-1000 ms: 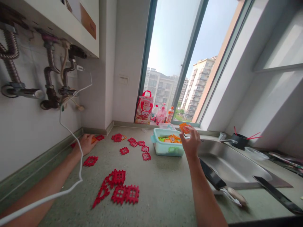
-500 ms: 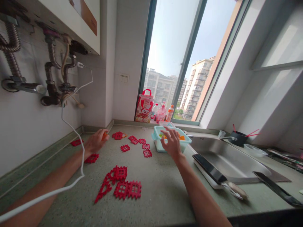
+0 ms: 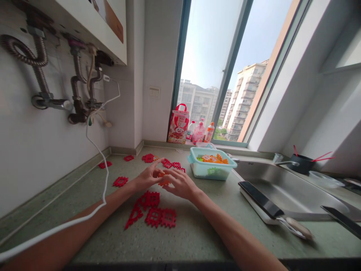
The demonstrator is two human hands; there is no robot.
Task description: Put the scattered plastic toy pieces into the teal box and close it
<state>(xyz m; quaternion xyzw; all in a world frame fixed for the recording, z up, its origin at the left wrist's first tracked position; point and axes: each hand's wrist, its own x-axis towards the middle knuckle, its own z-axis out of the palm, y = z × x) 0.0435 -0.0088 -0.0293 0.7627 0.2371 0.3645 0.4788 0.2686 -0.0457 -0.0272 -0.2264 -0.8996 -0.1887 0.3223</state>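
My left hand [image 3: 146, 178] and my right hand [image 3: 181, 184] meet above the counter, fingers closed around an orange building piece [image 3: 164, 183]. Fingers cover most of that piece, so its full shape is hidden. Just below the hands lie joined red interlocking pieces [image 3: 160, 217], some with window cut-outs. More red pieces [image 3: 120, 181] are scattered left of my left wrist and behind my hands. To the right of my right hand stands a light-blue plastic box [image 3: 194, 165] holding orange and green pieces.
A white cable [image 3: 105, 188] crosses in front of my left forearm. On the right are a steel sink [image 3: 270, 188], a phone on a white object [image 3: 261, 199] and a black pot [image 3: 301, 164]. Bottles [image 3: 199, 132] and a red bag [image 3: 179, 126] stand by the window.
My right hand has left the box and moved left to meet my left hand. My left hand has come right with the orange piece, and both now hold it. The view has shifted slightly.
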